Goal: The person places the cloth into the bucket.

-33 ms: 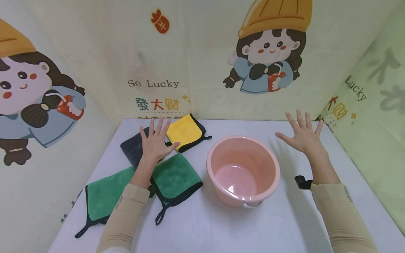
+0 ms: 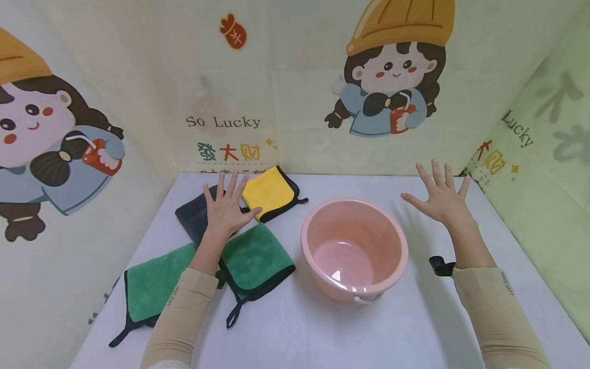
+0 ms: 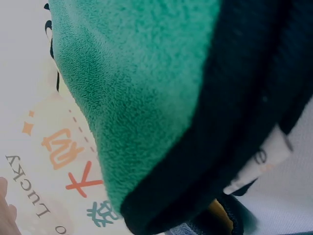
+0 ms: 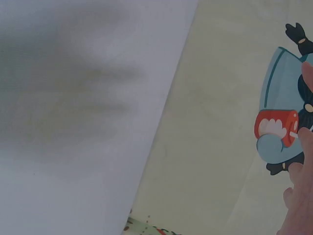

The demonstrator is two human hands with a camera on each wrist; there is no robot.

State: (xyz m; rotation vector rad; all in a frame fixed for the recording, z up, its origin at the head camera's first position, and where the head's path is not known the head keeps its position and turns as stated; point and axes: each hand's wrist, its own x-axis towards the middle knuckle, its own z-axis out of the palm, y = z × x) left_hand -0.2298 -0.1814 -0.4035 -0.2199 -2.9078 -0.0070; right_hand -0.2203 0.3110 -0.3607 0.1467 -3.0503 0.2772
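My left hand, fingers spread and straight, is raised over the dark grey cloth and holds nothing. Beside its thumb lies a yellow cloth with black edging. Two green cloths with black borders and hanging loops are nearer to me: one right of the wrist, the other partly hidden under my sleeve. Green cloth fills much of the left wrist view. My right hand, also spread and holding nothing, is beyond and right of a pink bucket.
The bucket stands upright on the white table, its pale handle down at the near side. Printed cloth walls enclose the table at back and sides. A black strap piece juts from the right wrist.
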